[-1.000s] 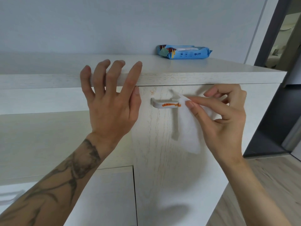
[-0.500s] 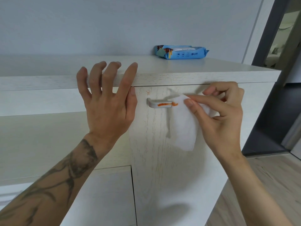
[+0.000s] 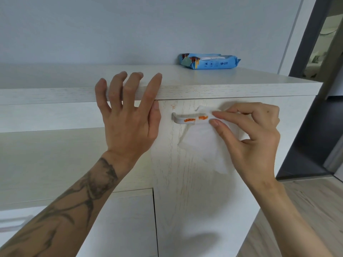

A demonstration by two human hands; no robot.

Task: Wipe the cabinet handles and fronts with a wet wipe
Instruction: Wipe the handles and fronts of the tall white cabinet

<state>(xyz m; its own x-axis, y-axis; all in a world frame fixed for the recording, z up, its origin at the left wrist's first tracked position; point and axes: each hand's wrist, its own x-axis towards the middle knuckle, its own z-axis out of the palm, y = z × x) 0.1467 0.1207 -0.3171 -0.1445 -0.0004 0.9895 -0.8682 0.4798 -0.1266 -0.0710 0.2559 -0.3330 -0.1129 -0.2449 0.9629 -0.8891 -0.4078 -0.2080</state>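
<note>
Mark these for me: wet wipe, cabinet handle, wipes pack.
wet wipe (image 3: pixel 204 143), head view, middle of the hanging sheet
cabinet handle (image 3: pixel 179 119), head view, bare left end of the bar
wipes pack (image 3: pixel 209 62), head view, blue front face

The light is soft, cool and even, and every surface reads matte. The brightest patch is the doorway (image 3: pixel 326 43) at the upper right. My right hand (image 3: pixel 256 141) and the wipe (image 3: pixel 202 143) throw a faint grey shadow leftward on the cabinet front (image 3: pixel 185 191), and a blurrier shadow lies lower down. My left hand (image 3: pixel 130 123) is sharp, but my forearm (image 3: pixel 65 210) softens toward the lower-left corner. The wide lens bows the top edge (image 3: pixel 222 90) and tilts the door frame (image 3: pixel 304 43).
</note>
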